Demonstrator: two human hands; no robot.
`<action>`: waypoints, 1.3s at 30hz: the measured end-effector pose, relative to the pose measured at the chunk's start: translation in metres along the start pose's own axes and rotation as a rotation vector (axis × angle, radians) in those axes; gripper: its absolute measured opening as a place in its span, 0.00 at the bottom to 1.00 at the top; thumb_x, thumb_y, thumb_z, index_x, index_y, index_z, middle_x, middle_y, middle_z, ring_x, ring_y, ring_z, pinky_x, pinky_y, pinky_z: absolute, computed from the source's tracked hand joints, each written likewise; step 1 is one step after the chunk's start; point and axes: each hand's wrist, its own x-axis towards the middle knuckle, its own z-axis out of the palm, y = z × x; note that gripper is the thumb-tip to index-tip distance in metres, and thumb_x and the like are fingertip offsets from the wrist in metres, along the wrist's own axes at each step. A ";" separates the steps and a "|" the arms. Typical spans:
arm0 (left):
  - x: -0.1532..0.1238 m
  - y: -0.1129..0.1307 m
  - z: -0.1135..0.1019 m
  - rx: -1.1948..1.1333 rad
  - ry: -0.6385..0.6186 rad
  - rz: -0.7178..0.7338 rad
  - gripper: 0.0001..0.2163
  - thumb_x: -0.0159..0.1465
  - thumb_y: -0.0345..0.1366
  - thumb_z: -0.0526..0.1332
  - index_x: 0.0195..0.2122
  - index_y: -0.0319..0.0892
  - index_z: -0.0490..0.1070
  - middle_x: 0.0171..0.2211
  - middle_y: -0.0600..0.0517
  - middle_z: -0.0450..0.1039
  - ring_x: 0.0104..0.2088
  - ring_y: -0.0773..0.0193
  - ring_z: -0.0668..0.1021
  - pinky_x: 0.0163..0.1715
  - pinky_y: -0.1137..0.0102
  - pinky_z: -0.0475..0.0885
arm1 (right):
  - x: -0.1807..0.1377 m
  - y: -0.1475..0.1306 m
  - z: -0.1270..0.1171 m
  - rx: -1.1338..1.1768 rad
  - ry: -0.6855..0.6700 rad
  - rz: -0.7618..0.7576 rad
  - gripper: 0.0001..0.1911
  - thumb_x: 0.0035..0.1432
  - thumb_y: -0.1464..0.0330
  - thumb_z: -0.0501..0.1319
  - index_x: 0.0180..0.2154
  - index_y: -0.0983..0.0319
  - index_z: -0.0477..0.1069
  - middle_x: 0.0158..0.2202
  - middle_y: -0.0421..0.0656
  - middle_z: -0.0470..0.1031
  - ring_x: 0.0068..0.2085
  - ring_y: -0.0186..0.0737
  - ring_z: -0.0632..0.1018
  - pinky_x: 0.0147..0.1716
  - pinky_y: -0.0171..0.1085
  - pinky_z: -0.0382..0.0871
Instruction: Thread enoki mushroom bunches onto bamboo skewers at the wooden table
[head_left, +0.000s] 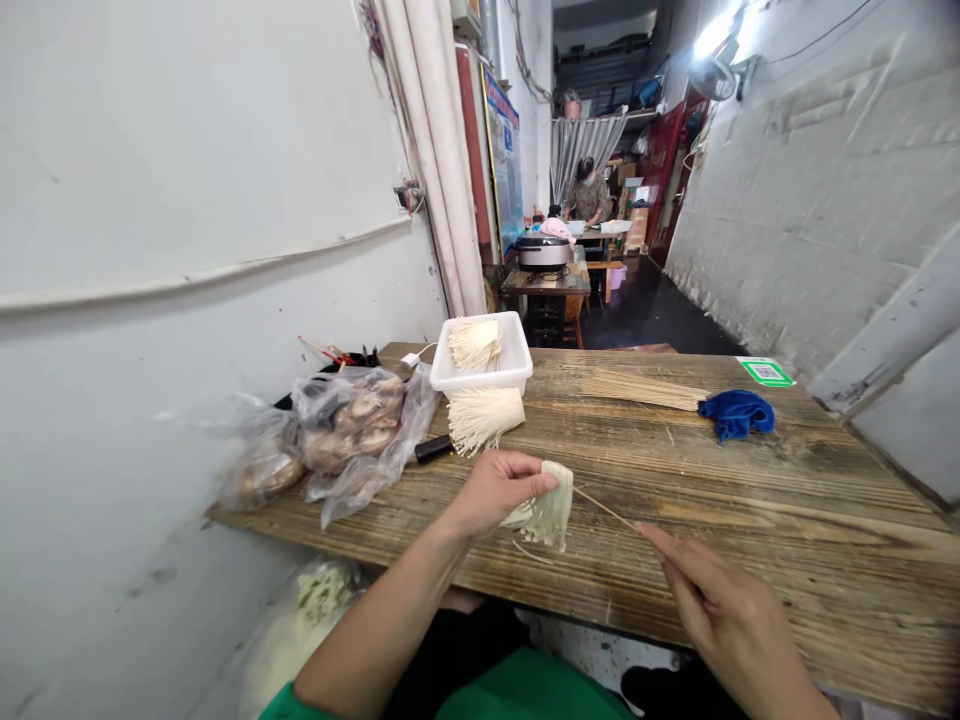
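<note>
My left hand [501, 488] pinches the top of a flat bunch of enoki mushrooms [553, 512], whose stems hang down over the table. From the right, my right hand [716, 590] grips the end of a thin wooden skewer [604, 505]. The skewer's other end meets the bunch near my left fingers; how deep it goes in is hidden. Beyond my left hand lies a larger clump of enoki [486, 420], beside a black knife handle [433, 449]. Another enoki clump [475, 343] sits in a white plastic tub [517, 372].
Clear plastic bags of brown mushrooms [360, 425] lie at the table's left. Loose skewers [649, 388] rest at the back right, their ends by a blue cloth [736, 414]. A green-edged QR card [765, 371] is at the far edge. A person [589, 195] stands at a distant table.
</note>
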 end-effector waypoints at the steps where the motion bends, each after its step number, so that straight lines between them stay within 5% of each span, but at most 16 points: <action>1: 0.000 0.000 0.001 -0.003 -0.007 -0.001 0.13 0.52 0.41 0.69 0.35 0.38 0.81 0.30 0.47 0.80 0.32 0.58 0.78 0.34 0.68 0.70 | 0.000 0.000 0.000 0.016 -0.008 0.002 0.18 0.63 0.74 0.52 0.53 0.57 0.67 0.40 0.40 0.79 0.35 0.33 0.80 0.31 0.29 0.73; 20: -0.003 -0.004 0.024 -0.153 -0.058 -0.087 0.15 0.44 0.40 0.73 0.31 0.37 0.81 0.28 0.49 0.80 0.28 0.64 0.76 0.32 0.71 0.69 | 0.012 0.000 0.005 0.240 -0.062 -0.012 0.17 0.61 0.74 0.55 0.51 0.56 0.69 0.44 0.41 0.78 0.43 0.33 0.79 0.41 0.27 0.72; 25: -0.005 -0.014 0.041 -0.081 -0.119 -0.095 0.16 0.45 0.41 0.72 0.32 0.37 0.81 0.27 0.49 0.80 0.25 0.67 0.75 0.28 0.73 0.68 | 0.019 -0.007 0.019 0.260 -0.045 0.018 0.08 0.63 0.71 0.54 0.43 0.59 0.69 0.34 0.40 0.79 0.32 0.33 0.80 0.31 0.27 0.73; 29: -0.001 -0.020 0.044 -0.052 -0.153 -0.030 0.20 0.48 0.43 0.71 0.40 0.38 0.79 0.34 0.46 0.81 0.32 0.61 0.79 0.35 0.70 0.71 | 0.013 -0.003 0.023 0.209 -0.035 0.081 0.07 0.64 0.69 0.54 0.43 0.59 0.68 0.30 0.39 0.78 0.27 0.33 0.79 0.24 0.27 0.71; 34: 0.009 -0.022 0.001 0.432 0.171 0.278 0.16 0.57 0.39 0.65 0.46 0.41 0.76 0.44 0.45 0.78 0.45 0.57 0.78 0.50 0.63 0.69 | -0.008 0.016 0.009 0.168 0.085 0.251 0.15 0.63 0.65 0.55 0.50 0.61 0.69 0.43 0.46 0.79 0.39 0.39 0.81 0.36 0.31 0.75; 39: 0.018 -0.051 -0.028 1.104 -0.145 0.377 0.16 0.61 0.35 0.61 0.50 0.40 0.72 0.52 0.42 0.73 0.54 0.53 0.73 0.56 0.57 0.63 | -0.026 0.028 -0.001 0.185 0.169 0.405 0.14 0.60 0.63 0.58 0.44 0.61 0.74 0.41 0.45 0.80 0.40 0.41 0.81 0.41 0.36 0.75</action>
